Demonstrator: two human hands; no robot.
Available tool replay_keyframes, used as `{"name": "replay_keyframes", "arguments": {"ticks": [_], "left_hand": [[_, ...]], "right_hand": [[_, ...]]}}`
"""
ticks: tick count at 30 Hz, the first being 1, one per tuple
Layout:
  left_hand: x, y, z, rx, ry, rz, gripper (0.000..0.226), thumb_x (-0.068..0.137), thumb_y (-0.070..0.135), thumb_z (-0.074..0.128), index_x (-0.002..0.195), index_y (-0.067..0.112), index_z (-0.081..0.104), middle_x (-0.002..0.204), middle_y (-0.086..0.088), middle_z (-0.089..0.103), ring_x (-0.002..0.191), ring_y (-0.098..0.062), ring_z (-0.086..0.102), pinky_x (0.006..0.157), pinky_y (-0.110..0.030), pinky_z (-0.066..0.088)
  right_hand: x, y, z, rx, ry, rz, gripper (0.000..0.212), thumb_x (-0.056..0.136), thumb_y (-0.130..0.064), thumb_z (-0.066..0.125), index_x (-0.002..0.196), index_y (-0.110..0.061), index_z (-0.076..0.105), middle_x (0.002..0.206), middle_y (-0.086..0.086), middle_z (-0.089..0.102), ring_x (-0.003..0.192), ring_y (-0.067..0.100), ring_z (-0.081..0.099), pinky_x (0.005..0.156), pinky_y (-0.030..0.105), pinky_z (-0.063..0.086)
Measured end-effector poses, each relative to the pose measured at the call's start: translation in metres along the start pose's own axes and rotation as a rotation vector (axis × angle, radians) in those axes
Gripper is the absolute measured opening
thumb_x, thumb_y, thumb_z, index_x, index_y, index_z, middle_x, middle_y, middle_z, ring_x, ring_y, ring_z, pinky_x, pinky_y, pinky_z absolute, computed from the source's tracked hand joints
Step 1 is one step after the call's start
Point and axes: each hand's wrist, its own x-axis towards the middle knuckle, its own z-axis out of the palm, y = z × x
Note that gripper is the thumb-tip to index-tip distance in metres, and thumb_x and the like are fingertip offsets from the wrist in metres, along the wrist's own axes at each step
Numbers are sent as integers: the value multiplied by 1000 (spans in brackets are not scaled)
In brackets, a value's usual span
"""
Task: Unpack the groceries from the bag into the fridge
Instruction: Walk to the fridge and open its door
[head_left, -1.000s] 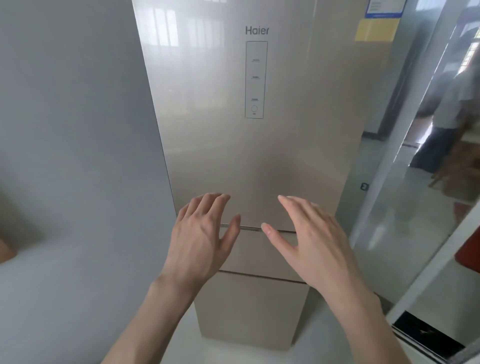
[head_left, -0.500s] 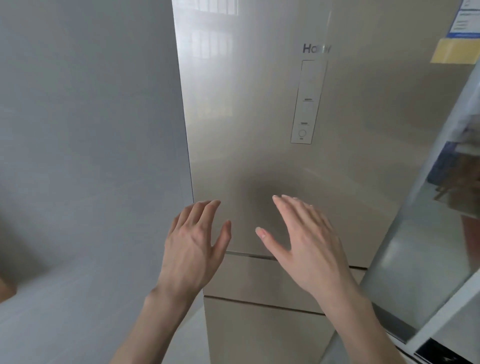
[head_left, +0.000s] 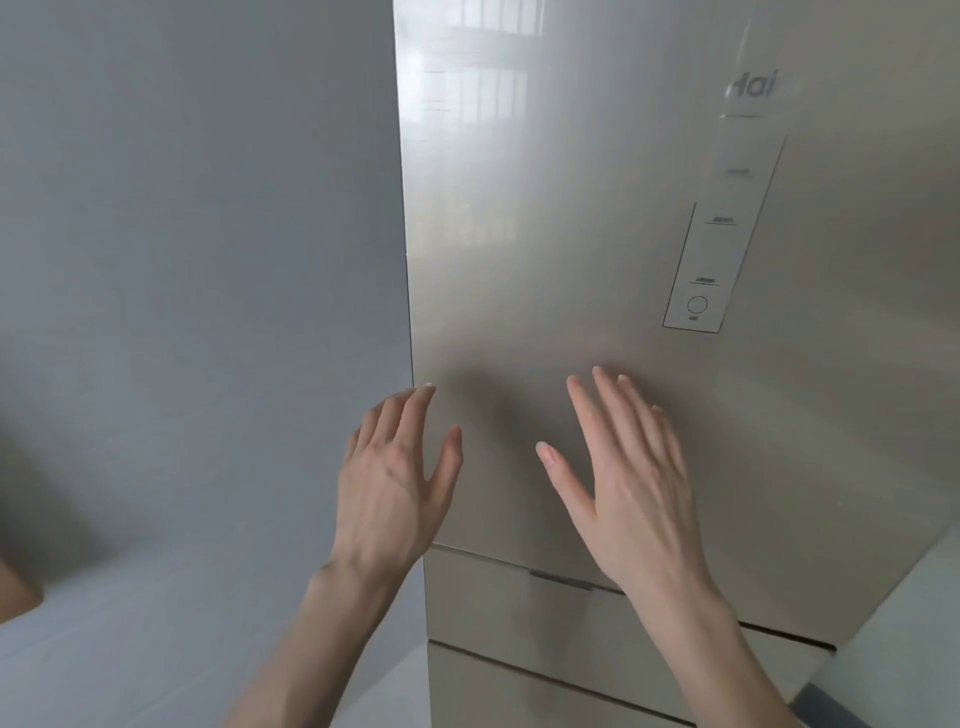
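Observation:
A tall champagne-coloured fridge (head_left: 571, 234) fills the right half of the view, all its doors closed. Its upper door carries a narrow control panel (head_left: 711, 249); two drawer fronts (head_left: 519, 623) lie below. My left hand (head_left: 395, 478) is raised near the upper door's left edge, fingers spread, holding nothing. My right hand (head_left: 628, 478) hovers in front of the lower part of the upper door, also spread and holding nothing. No bag or groceries are in view.
A grey wall (head_left: 197, 260) stands directly left of the fridge. A brown corner of some object (head_left: 15, 587) shows at the far left edge. A pale surface (head_left: 904, 623) runs along the lower right.
The view has swung left and closer to the fridge, so the door now fills the right side. Both hands stay raised and spread, now in front of the upper door instead of the drawer seam.

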Motion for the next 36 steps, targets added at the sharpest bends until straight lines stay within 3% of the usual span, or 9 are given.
{"name": "replay_keyframes", "arguments": {"ticks": [5,10,14,18,26,33,36], "left_hand": [[28,2,33,1,44,-93,57,103,46,39,149,11,43,138,-7,56,125,-29,54,99,-44,50],[55,-2,56,-113,91,-177,69,105,48,41,160,14,18,153,-10,35,137,-33,45,107,-48,46],[63,-4,64,-301,59,-261,72,103,53,45,160,25,11,157,-4,37,140,-24,43,110,-43,44],[69,-10,66,-488,16,-335,69,94,67,51,150,45,17,140,-22,53,130,-37,51,107,-55,46],[67,-14,53,-546,-69,-338,68,92,66,55,148,47,20,140,-25,53,131,-38,49,107,-56,46],[19,-11,16,-552,-60,-249,74,100,52,54,159,33,14,158,1,37,142,-23,40,116,-47,38],[-3,-11,-5,-583,-68,-219,73,101,51,53,160,33,14,153,7,40,139,-19,43,114,-48,41]], "right_hand": [[22,21,25,-93,45,-81,67,105,-57,40,161,-22,32,172,4,19,159,29,14,125,55,20],[28,36,47,-236,86,-103,71,104,-56,45,164,-26,23,173,2,13,160,29,12,125,58,19],[28,41,59,-264,122,-112,72,103,-55,47,164,-27,20,173,2,11,160,29,11,126,58,18],[29,41,64,-275,142,-113,74,103,-54,49,164,-26,19,173,2,11,160,30,11,126,59,17],[24,34,55,-265,117,-94,75,103,-54,49,165,-24,18,173,5,11,159,32,10,126,60,15],[1,19,26,-248,76,-90,76,102,-53,50,165,-25,18,173,6,9,160,33,8,125,61,16],[-15,2,8,-203,34,-25,77,102,-55,46,165,-25,14,174,5,4,160,31,3,126,59,15]]}}
